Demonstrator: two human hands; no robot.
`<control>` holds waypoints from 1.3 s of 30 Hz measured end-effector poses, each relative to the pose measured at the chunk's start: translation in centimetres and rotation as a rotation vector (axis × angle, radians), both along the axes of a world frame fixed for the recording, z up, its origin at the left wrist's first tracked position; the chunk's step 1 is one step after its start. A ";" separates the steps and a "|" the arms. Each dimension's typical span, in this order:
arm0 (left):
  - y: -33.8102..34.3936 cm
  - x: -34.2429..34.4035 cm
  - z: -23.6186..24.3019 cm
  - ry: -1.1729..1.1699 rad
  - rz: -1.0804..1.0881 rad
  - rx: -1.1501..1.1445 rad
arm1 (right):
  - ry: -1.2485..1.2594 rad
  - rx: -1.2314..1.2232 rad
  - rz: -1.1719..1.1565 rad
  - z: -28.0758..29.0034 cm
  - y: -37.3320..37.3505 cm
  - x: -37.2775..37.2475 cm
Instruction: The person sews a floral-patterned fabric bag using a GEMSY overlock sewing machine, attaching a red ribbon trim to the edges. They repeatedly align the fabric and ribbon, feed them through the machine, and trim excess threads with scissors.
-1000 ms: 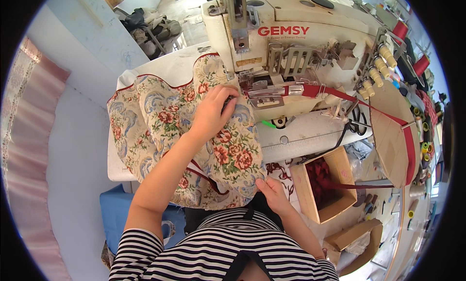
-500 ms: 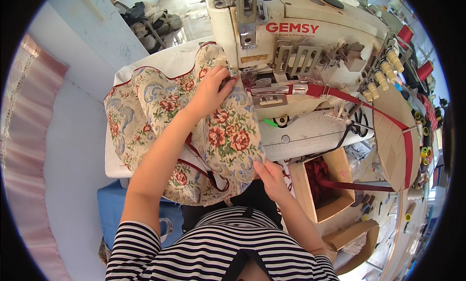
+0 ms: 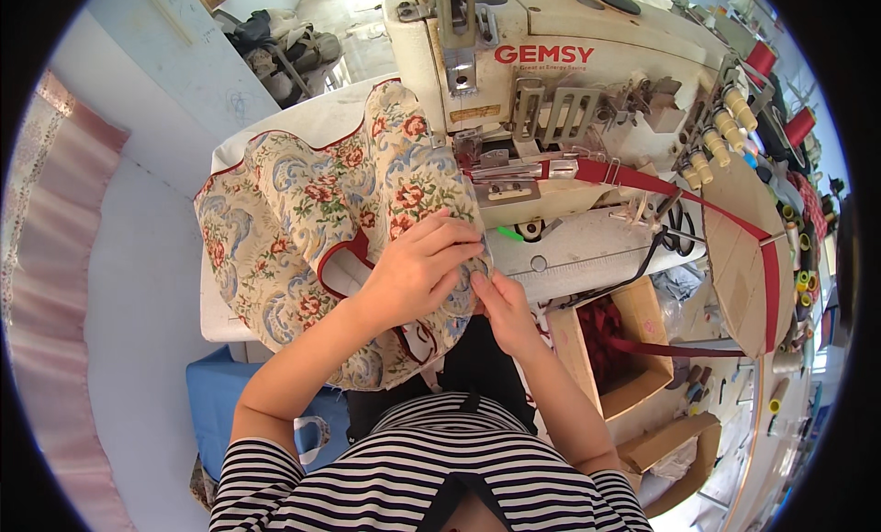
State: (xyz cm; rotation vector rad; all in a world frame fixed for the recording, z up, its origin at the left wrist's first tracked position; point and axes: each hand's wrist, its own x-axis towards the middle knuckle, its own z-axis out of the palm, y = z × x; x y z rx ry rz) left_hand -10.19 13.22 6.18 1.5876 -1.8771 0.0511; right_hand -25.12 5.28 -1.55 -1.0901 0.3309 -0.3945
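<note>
A floral tapestry fabric piece (image 3: 317,188) with dark red binding along some edges lies in folds on the sewing machine bed. My left hand (image 3: 418,270) rests palm down on its right-hand panel, fingers stretched over the cloth toward the raw edge. Close beside it, my right hand (image 3: 507,313) pinches the near right edge of that panel, thumb on top and fingers mostly hidden beneath. The panel's far part lies against the presser foot area (image 3: 468,151) of the white sewing machine (image 3: 551,27). A dark red binding tape (image 3: 633,176) runs into a metal folder (image 3: 514,171) there.
Right of my right hand stands a cardboard box (image 3: 653,385) holding dark red tape. A cardboard disc (image 3: 739,247) and thread guides (image 3: 725,133) stand at the right. Blue cloth (image 3: 216,390) hangs at the lower left, beside a wall (image 3: 147,247) and pink curtain (image 3: 78,257).
My left hand has moved from the presser foot area down along the panel to beside my right hand. The panel has shifted slightly, and more of the bound curved opening shows.
</note>
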 end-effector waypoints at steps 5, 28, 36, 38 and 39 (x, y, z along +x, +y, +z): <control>-0.4 0.4 0.2 -0.114 -0.025 -0.018 | 0.018 -0.050 -0.015 0.8 -0.9 1.2; -3.3 6.2 0.1 -0.325 -0.115 -0.099 | 0.439 -0.694 0.226 2.2 2.4 4.9; -3.3 6.3 -0.2 -0.297 -0.096 -0.110 | 0.248 -0.222 0.180 0.1 4.1 4.3; -3.5 6.1 -0.2 -0.278 -0.076 -0.108 | 0.156 -0.011 0.140 -0.7 4.5 4.3; -3.6 6.0 -0.3 -0.258 -0.062 -0.103 | 0.109 0.094 0.119 -1.0 4.6 4.2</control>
